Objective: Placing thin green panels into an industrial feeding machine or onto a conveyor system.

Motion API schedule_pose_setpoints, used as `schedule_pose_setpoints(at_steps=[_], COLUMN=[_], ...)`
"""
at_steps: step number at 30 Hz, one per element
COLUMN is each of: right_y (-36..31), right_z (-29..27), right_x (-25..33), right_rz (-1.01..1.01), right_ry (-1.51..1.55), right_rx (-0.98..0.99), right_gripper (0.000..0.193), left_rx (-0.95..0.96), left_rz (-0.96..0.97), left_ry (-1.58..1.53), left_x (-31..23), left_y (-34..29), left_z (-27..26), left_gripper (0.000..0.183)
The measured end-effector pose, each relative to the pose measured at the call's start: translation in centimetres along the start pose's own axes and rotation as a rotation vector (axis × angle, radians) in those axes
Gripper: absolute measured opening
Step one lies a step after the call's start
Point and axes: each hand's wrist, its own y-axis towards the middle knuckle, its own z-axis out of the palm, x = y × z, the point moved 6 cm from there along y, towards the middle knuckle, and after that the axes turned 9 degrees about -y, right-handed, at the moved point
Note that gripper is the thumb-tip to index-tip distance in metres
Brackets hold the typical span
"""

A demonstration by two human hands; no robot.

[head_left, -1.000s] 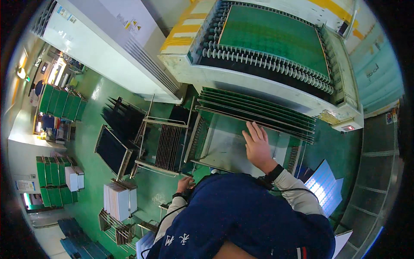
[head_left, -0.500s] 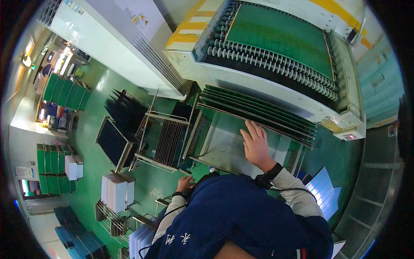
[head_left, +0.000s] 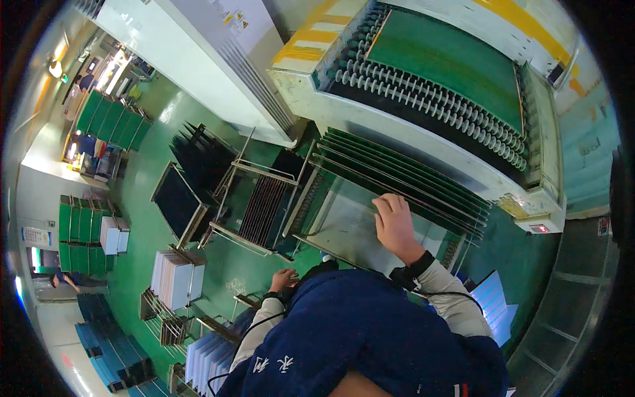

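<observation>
My right hand (head_left: 395,228) hovers over the pale base of a metal rack (head_left: 344,225), its fingers slightly bent and nothing seen in them. Just beyond its fingertips, several dark green panels (head_left: 403,173) stand on edge in that rack. On the left, my left hand (head_left: 283,279) hangs low beside my body, fingers loosely curled with no object visible in them. Past the rack, a large green panel (head_left: 450,69) lies flat on the white-disc rollers (head_left: 423,99) of a conveyor machine.
Left of the rack stands a slotted metal rack (head_left: 259,208), with a cart of black panels (head_left: 178,202) beyond it. White boards (head_left: 177,278) stand at lower left. A tall white cabinet (head_left: 218,73) rises at the back. Bluish sheets (head_left: 493,308) lean at my right.
My right hand has drawn slightly back from the standing panels, and its fingers have bent more. The view has shifted a little. At far left, a person's arm has come into sight.
</observation>
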Motion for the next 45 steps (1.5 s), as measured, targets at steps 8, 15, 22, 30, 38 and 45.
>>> schedule_pose_setpoints(at_steps=[8,15,22,30,38,45], right_y=[0.6,-0.5,-0.2,-0.8,-0.2,-0.7], right_z=[1.6,3.7,4.4,4.7,5.6,4.9], right_x=[-2.2,-6.1,-7.0,-7.8,-7.2,-7.6], right_rz=[0.126,0.215,0.194,0.282,0.262,0.269], right_ry=[-0.018,-0.191,-0.234,-0.314,-0.284,-0.311], right_rx=[0.102,0.313,0.314,0.415,0.393,0.361], right_gripper=[0.029,0.020,0.019,0.020,0.019,0.020], left_rx=[0.028,0.129,0.120,0.355,0.334,0.351], left_rz=[1.016,0.593,0.320,0.588,0.316,0.436], left_ry=[1.325,1.476,0.724,1.130,0.633,1.148], left_x=[-1.8,-4.9,-4.0,-5.3,-3.4,-5.9], left_y=[-0.2,0.2,8.1,8.0,9.2,1.6], left_z=[-0.7,1.9,-3.1,-1.1,-5.0,-0.7], left_gripper=[0.026,0.035,0.032,0.033,0.020,0.020])
